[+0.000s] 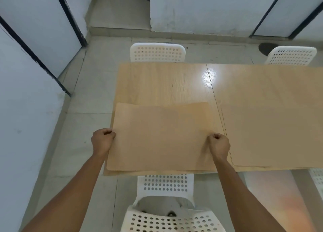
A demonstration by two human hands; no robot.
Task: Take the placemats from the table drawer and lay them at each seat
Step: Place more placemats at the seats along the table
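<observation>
A tan placemat (pixel 160 137) hovers over the near left end of the light wooden table (pixel 166 83). My left hand (pixel 103 140) grips its left edge and my right hand (pixel 219 144) grips its right edge. The mat's near edge hangs slightly past the table's front edge. A second placemat (pixel 272 135) of the same colour lies flat on the table to the right, at the neighbouring seat. No drawer is visible.
A white perforated chair (pixel 166 203) stands right below the held mat. Two more white chairs (pixel 158 52) (pixel 291 56) face me across the table. A fourth chair's edge (pixel 317 179) shows at the right. Grey walls with dark frames close in on the left.
</observation>
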